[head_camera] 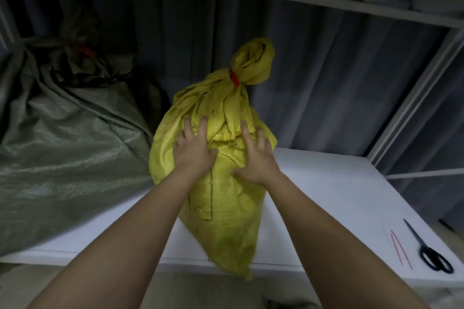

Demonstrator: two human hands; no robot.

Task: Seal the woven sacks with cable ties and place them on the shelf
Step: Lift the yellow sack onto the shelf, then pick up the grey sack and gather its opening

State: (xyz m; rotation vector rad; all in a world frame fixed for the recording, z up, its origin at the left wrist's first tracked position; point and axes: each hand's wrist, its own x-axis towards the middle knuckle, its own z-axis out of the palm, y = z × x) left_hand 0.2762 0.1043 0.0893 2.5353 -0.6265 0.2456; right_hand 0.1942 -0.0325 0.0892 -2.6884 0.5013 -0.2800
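2 bare hands are pressed flat against a yellow woven sack [221, 198], which lies on the white shelf [326, 190] with its tied neck pointing away towards the grey curtain [339, 70] at the back. The left hand [194, 152] and the right hand [254, 160] are both spread wide, fingers straight, nothing gripped. The sack's neck is cinched with 1 red cable tie [234, 79]. Its bottom corner overhangs the shelf's front edge. To the left, touching or just beside it, a grey-green sack [62, 133] is slumped on the same shelf, a red tie [85, 50] dimly seen at its neck. At the right, well apart, 2 loose red cable ties [400, 249] and black scissors [429, 251] are laid on the shelf surface.

The step in hand is judged to be pushing the sealed sack fully onto the shelf. An even push from both palms is advised, kept low on the bulk and not on the neck, so that the overhanging corner is brought past the edge and the sack is not tipped sideways.
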